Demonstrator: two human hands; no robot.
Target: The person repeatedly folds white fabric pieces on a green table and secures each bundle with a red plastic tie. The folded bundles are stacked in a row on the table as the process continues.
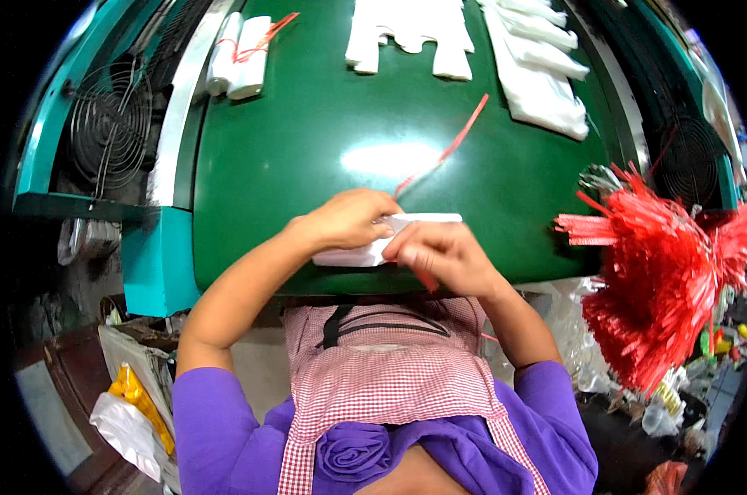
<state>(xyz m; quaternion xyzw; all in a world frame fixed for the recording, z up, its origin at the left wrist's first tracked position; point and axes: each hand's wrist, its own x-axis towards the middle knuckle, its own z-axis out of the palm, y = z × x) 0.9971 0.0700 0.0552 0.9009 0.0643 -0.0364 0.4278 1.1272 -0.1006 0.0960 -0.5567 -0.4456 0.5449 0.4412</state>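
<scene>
A folded bundle of white plastic bags (349, 258) lies near the front edge of the green table. My left hand (349, 221) is closed over its left part, with fingers curled at the middle. My right hand (444, 254), slightly blurred, has its fingers pinched at the bundle's right part. A red plastic strip (464, 134) runs from the far side of the bundle out across the table. Its other end shows red below my right fingers, so that hand grips the strip. Where the strip crosses the bundle is hidden by my hands.
Two white rolls (250, 58) tied with red strip lie far left on the table (307, 148). Flat white bags (411, 33) and a row of overlapping white bags (538, 82) lie at the far side. A thick red strip bunch (646, 280) hangs at the right.
</scene>
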